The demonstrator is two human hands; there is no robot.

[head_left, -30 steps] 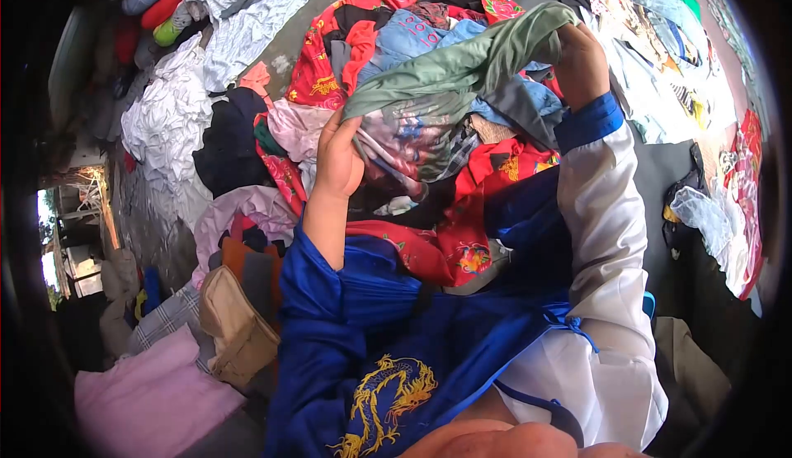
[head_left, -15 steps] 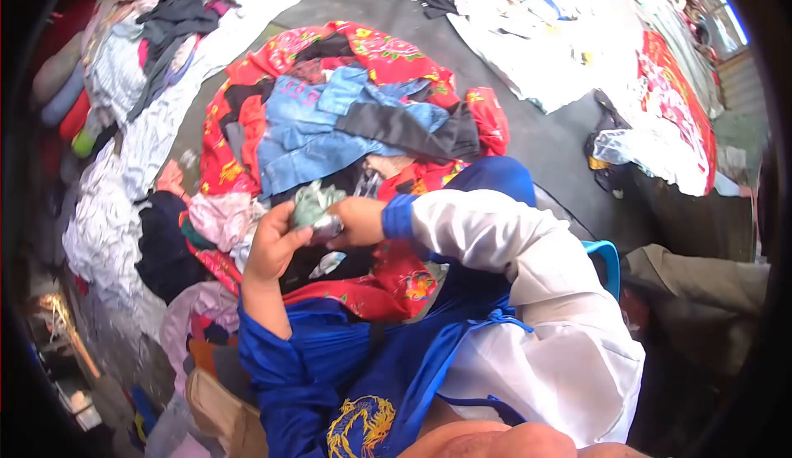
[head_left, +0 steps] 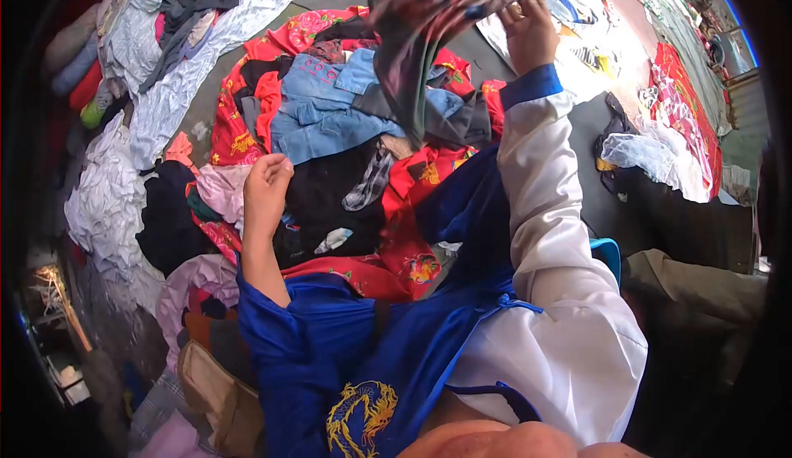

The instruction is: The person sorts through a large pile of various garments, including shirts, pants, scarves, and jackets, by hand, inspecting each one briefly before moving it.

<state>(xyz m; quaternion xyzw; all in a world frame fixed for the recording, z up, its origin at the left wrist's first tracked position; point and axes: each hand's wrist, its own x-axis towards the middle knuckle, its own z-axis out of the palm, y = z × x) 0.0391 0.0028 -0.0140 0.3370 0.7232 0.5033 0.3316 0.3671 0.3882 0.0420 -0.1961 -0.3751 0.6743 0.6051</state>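
Note:
A dark green and red patterned cloth [head_left: 441,12] hangs outstretched and blurred over the heap, its lower end trailing down. My right hand [head_left: 530,35], arm reaching far forward, has its fingers closed at the cloth's upper right edge. My left hand [head_left: 268,190] is raised above the near left of the heap, fingers curled together with nothing visible in them. Beneath the cloth lie blue denim jeans [head_left: 309,103]. A black garment [head_left: 326,198] and a checked black-and-white cloth [head_left: 371,179] are nearer me, beside a red floral cloth [head_left: 412,272].
White clothes [head_left: 107,210] are piled along the left, with a dark grey garment [head_left: 194,12] farther back. At the right lie a sheer white cloth [head_left: 648,151] and a red floral fabric [head_left: 689,120]. A pink garment [head_left: 198,293] sits close by my left arm.
Half a second ago both hands held a bunched greenish cloth close to me. My left hand has let go; my right arm has swung forward and right, with the patterned cloth spread out.

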